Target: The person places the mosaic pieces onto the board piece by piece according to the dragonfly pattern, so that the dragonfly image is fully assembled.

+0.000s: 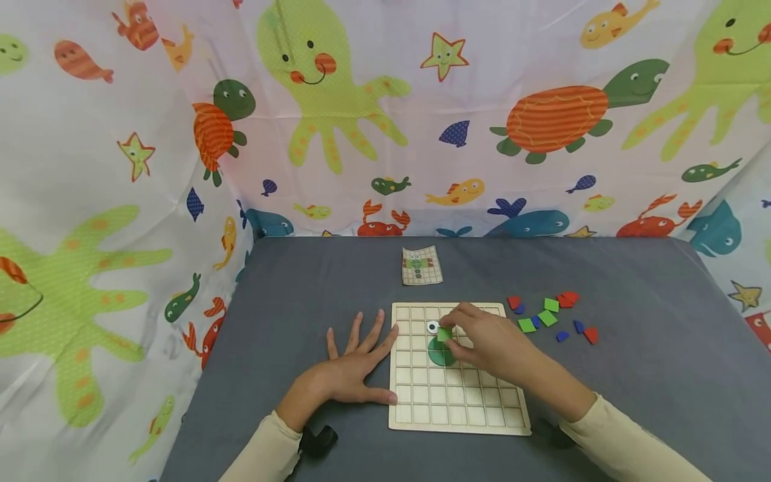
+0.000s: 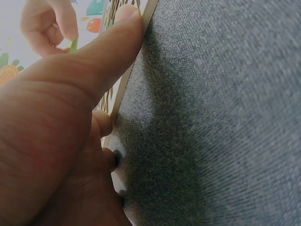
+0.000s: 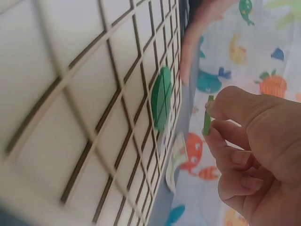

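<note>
A pale wooden grid board [image 1: 421, 395] lies on the grey table. My left hand [image 1: 355, 371] spreads its fingers flat beside it, with thumb and index tips at the board's left edge. Between thumb and index finger, my right hand [image 1: 490, 338] pinches a light green square tile [image 1: 444, 334] just over the board. In the right wrist view the tile [image 3: 208, 115] is seen edge-on, clear of the board. A dark green round shape [image 1: 440, 353] sits in the grid, close below the held tile. Next to the tile is a white eye piece [image 1: 432, 327] with a black pupil.
A small pattern card [image 1: 421, 266] with a gridded figure lies behind the board. To the right are scattered loose pieces: light green squares [image 1: 547, 317], red pieces [image 1: 591, 335] and small blue pieces [image 1: 563, 336]. A sea-animal curtain [image 1: 385, 120] hangs behind the table.
</note>
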Demonstrator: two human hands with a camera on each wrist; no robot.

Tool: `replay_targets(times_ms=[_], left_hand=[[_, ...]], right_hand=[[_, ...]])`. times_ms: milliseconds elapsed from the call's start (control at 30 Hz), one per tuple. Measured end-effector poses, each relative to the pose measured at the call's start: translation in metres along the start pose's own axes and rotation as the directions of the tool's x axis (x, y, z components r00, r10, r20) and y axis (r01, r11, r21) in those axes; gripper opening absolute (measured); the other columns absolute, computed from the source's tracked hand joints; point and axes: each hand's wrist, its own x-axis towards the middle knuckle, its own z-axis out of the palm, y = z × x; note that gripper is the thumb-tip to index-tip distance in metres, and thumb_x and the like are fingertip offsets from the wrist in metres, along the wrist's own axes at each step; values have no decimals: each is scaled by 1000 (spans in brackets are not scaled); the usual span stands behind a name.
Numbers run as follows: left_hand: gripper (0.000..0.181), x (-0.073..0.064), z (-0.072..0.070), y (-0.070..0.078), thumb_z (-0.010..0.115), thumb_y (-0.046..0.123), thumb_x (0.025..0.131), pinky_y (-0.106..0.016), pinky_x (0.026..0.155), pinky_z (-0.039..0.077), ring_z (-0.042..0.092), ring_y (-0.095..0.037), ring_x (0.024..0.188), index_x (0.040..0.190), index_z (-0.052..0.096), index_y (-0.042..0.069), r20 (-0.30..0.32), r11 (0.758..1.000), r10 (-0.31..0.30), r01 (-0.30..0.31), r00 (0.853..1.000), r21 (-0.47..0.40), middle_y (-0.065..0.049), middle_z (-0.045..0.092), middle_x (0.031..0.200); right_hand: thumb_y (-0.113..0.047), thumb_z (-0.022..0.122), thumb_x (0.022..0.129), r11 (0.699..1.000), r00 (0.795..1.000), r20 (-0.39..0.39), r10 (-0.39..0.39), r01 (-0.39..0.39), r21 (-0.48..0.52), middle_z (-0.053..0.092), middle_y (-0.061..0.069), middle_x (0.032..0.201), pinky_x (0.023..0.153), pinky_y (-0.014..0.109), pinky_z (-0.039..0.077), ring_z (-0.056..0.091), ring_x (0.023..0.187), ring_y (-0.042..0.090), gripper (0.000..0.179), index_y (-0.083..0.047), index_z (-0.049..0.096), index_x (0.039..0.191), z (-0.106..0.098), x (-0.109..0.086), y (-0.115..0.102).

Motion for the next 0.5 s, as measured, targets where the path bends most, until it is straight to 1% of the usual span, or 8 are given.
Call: replay_targets(times_ms=[33, 100, 167, 300, 333, 400, 500], left_hand=[[117, -1, -3, 3, 71, 73, 89, -85, 105, -22, -31, -43, 156, 172, -1, 32, 5, 1000, -2, 2, 1000, 5, -4, -22, 176], [116, -3, -6, 8, 71, 72, 90, -86, 105, -20, -28, -45, 157, 172, 0, 30, 2, 1000, 4, -4, 1000, 11, -6, -20, 177], [116, -1, -3, 5, 67, 76, 89, -87, 103, -22, -29, -45, 156, 172, -1, 32, -7, 1000, 19, -19, 1000, -1, -5, -22, 176], [116, -2, -2, 3, 65, 79, 89, -85, 103, -24, -30, -46, 156, 172, -2, 33, -8, 999, 29, -30, 1000, -26, -5, -22, 176], [116, 0, 2, -2, 62, 81, 89, -85, 102, -25, -32, -45, 155, 171, -4, 34, -21, 999, 41, -42, 999, -33, -4, -24, 176], [116, -2, -2, 1, 65, 78, 89, -84, 105, -24, -31, -45, 155, 172, -4, 32, -7, 999, 27, -27, 1000, -32, -5, -23, 176], [116, -3, -1, 1, 66, 76, 90, -85, 104, -23, -31, -44, 156, 172, -4, 32, -4, 999, 18, -18, 1000, -31, -5, -24, 176]], right_hand=[[-23, 84, 94, 1000, 1000, 8, -12, 13, -4, 69, -1, 115, 61, 22, 54, 69, 78, 11, 28, -13, 76, 119, 2, 3, -2], [-23, 83, 94, 1000, 999, 29, -24, 24, 3, 69, -1, 114, 63, 23, 55, 69, 78, 11, 28, -13, 77, 119, 6, 9, -6], [-22, 83, 95, 999, 998, 46, -36, 35, 5, 69, -1, 112, 63, 24, 55, 67, 76, 9, 26, -13, 77, 119, 9, 14, -9], [-20, 82, 95, 998, 995, 82, -60, 62, -17, 68, 0, 108, 60, 24, 52, 60, 69, 4, 24, -12, 77, 117, 17, 24, -14], [-20, 82, 95, 997, 993, 94, -65, 68, -26, 68, 1, 108, 59, 23, 51, 57, 67, 4, 24, -12, 77, 117, 19, 27, -15], [-20, 83, 94, 997, 991, 118, -64, 70, -43, 67, 1, 107, 57, 22, 50, 54, 65, 3, 25, -11, 77, 117, 22, 31, -17], [-19, 84, 94, 997, 988, 143, -54, 62, -51, 66, 1, 105, 56, 22, 48, 52, 64, 3, 26, -11, 77, 117, 26, 36, -20]])
